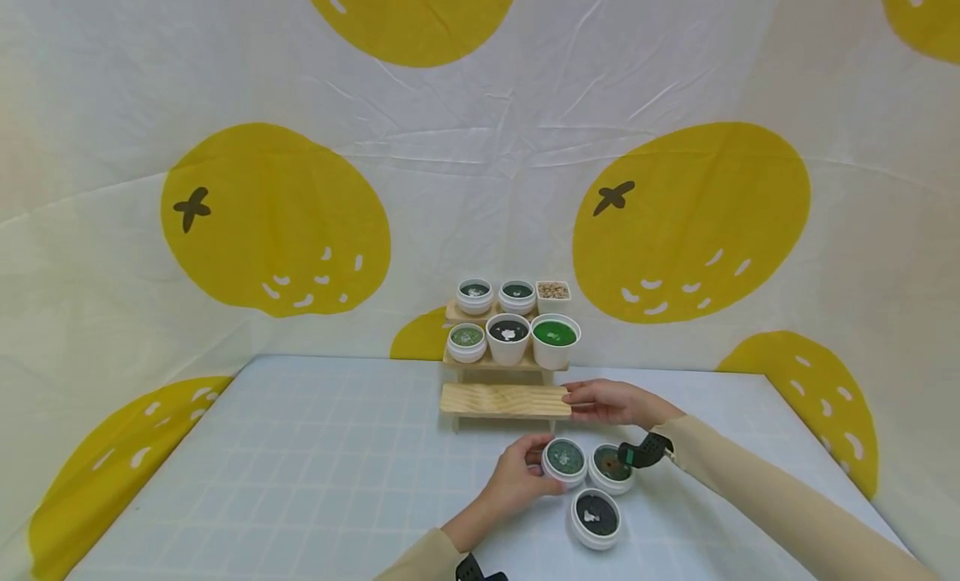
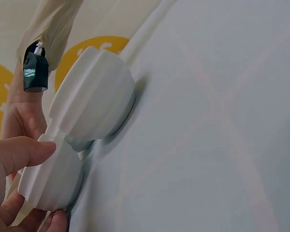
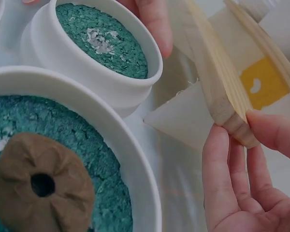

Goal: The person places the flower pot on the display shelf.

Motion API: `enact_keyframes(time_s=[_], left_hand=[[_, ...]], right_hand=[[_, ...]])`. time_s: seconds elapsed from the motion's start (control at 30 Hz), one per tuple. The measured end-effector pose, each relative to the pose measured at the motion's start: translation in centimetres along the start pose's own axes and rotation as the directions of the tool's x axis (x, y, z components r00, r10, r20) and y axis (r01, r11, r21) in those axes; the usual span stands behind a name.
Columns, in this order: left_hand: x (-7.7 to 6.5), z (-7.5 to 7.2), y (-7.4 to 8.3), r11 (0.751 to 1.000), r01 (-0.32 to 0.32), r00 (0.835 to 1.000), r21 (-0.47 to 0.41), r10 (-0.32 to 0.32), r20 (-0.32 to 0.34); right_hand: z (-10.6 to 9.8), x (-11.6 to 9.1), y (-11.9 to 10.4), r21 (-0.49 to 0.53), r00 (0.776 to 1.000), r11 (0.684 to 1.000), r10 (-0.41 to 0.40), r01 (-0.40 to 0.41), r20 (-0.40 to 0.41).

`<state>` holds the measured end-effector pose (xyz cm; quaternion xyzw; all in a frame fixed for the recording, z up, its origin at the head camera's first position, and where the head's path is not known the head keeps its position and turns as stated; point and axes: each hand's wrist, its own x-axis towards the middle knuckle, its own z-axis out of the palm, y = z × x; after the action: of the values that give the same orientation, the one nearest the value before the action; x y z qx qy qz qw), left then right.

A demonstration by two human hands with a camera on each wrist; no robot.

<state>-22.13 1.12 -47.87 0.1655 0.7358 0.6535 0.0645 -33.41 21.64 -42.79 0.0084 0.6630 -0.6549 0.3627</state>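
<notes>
The left hand [image 1: 516, 478] is curled round a tub [image 1: 566, 458], the right hand [image 1: 617, 403] round the bottom step [image 1: 502, 400], with six containers [image 1: 556, 334] shelved above and two tubs [image 1: 597, 515] unshelved.

1. The table [image 1: 300, 481] wears a pale cloth with a faint grid; a three-step wooden stand stands near its back edge.
2. Right of centre, toward the front, the table bears a tub with a brown ornament on green [image 1: 609, 483] and, just in front, a black-filled tub [image 1: 596, 518]; whether the teal-filled tub [image 1: 565, 460] beside them touches the cloth is unclear.
3. The bottom plank [image 1: 502, 402] shows wavy grain.
4. The middle plank [image 1: 483, 365] carries a low green-filled tub [image 1: 467, 344], a black-filled cup [image 1: 507, 341] and a bright-green cup [image 1: 555, 343].
5. The top plank [image 1: 452, 314] carries two round tubs [image 1: 475, 297] and a square tub [image 1: 553, 294].
</notes>
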Motion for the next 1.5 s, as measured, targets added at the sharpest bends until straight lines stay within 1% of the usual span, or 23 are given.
enact_keyframes(time_s=[0.17, 0.37, 0.53, 0.67, 0.73, 0.87, 0.97, 1.03, 1.3, 1.43, 1.5], left_hand=[[0.1, 0.1, -0.2, 1.000, 0.005, 1.000, -0.007, -0.005, -0.004], [0.4, 0.0, -0.4, 1.000, 0.012, 1.000, 0.020, -0.012, 0.006], [0.6, 0.0, -0.5, 0.999, 0.016, 1.000, 0.038, -0.017, 0.008], [0.6, 0.0, -0.4, 0.999, 0.018, 1.000, 0.051, -0.018, 0.017], [0.6, 0.0, -0.5, 0.998, 0.018, 1.000, 0.060, -0.020, 0.019], [0.7, -0.1, -0.5, 0.997, 0.018, 1.000, 0.077, -0.019, 0.010], [0.8, 0.0, -0.6, 0.997, 0.012, 1.000, 0.082, -0.013, 0.000], [0.9, 0.0, -0.6, 0.997, 0.008, 1.000, 0.073, -0.008, -0.003], [0.9, 0.0, -0.8, 0.998, 0.005, 1.000, 0.062, -0.004, -0.029], [0.9, 0.1, -1.0, 0.998, -0.002, 0.999, 0.064, 0.004, -0.034], [0.9, 0.1, -1.1, 0.997, -0.018, 0.999, 0.072, 0.020, -0.033]], right_hand=[[-0.1, 0.1, 0.0, -0.016, 1.000, 1.000, 0.002, -0.002, 0.011], [-0.3, 0.3, 0.1, -0.024, 1.000, 1.000, 0.011, -0.010, 0.014], [-0.3, 0.3, 0.4, -0.019, 1.000, 1.000, -0.004, 0.004, 0.014], [-0.2, 0.1, 0.7, -0.018, 1.000, 1.000, -0.016, 0.016, -0.008], [-0.2, -0.1, 0.6, -0.024, 1.000, 0.999, -0.021, 0.021, 0.006], [-0.2, -0.1, 0.6, -0.032, 1.000, 0.999, -0.028, 0.029, 0.001], [-0.1, 0.0, 0.6, -0.035, 0.999, 0.999, -0.039, 0.038, -0.035], [-0.1, 0.1, 0.6, -0.031, 0.998, 0.999, -0.042, 0.041, -0.045], [0.0, 0.3, 0.7, -0.035, 0.998, 0.998, -0.056, 0.055, -0.030], [0.0, 0.3, 0.8, -0.031, 0.998, 0.998, -0.057, 0.056, -0.037], [0.0, 0.4, 0.8, -0.028, 0.998, 0.998, -0.054, 0.053, -0.043]])
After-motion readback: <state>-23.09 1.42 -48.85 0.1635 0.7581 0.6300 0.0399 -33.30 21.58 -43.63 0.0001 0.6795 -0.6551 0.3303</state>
